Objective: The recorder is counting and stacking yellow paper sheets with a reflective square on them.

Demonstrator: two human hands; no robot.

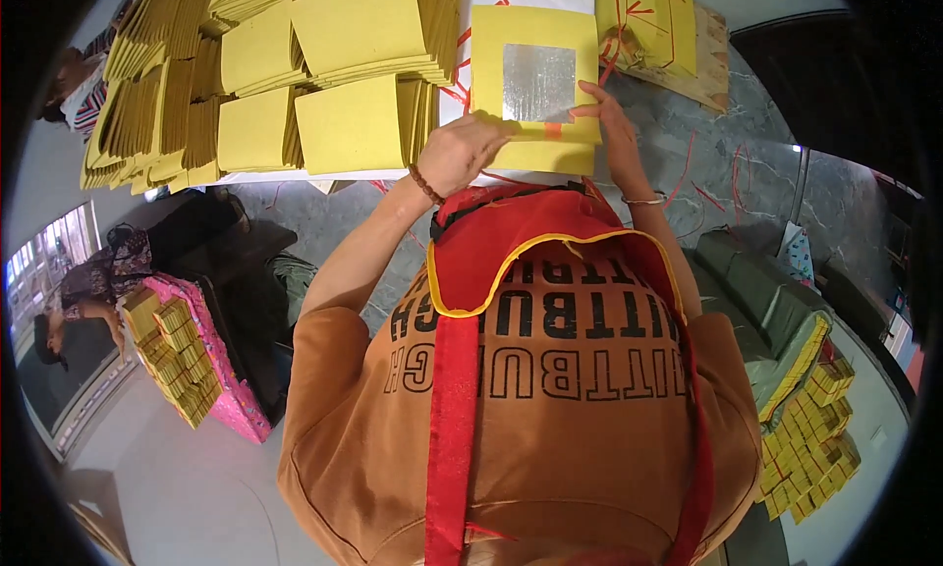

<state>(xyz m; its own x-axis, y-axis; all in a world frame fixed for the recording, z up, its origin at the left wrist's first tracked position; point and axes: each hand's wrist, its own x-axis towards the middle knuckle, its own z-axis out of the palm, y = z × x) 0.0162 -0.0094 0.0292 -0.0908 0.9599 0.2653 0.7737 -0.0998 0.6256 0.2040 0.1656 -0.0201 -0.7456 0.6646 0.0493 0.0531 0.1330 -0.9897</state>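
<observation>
A yellow paper sheet (486,60) with a shiny silver square (538,80) lies on the table before me, at the end of a white surface. Below the square shows a small orange patch (553,131), and the sheet's near part looks folded across. My left hand (462,154) is closed at its lower left edge, fingers curled, the fingertips partly hidden. My right hand (616,134) holds the right edge, thumb and forefinger bent over the paper near the square's lower corner.
Stacks of folded yellow paper (349,124) crowd the table on the left. A red-tied yellow bundle (658,21) sits on a wooden board at the far right. Red strings (737,173) lie on the grey floor. Bundles fill a pink-lined box (231,370) at left; another person is beside it.
</observation>
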